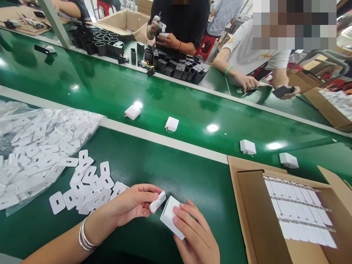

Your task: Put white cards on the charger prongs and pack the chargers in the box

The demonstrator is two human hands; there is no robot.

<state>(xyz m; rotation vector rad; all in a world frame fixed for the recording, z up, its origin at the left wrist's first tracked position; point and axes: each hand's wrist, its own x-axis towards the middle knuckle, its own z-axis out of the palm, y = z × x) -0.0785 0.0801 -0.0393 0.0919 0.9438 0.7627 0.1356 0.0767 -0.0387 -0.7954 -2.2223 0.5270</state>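
Observation:
Between its thumb and fingers my left hand (137,201) pinches a small white plastic cover plate (157,202), held at a tilt. My right hand (195,227) grips a white charger housing (173,216), one end turned toward the plate. A narrow gap separates the two parts. Left of my left hand, loose white cover plates (90,187) with rectangular slots lie in a heap on the green table. More of them fill a clear plastic bag (79,121) at the far left.
A cardboard box (255,220) with rows of white housings stands at the right. White chargers (172,124) lie spaced along the green belt (192,106). Beyond it, co-workers handle parts beside black housings (176,66). A pale rail (165,141) divides table and belt.

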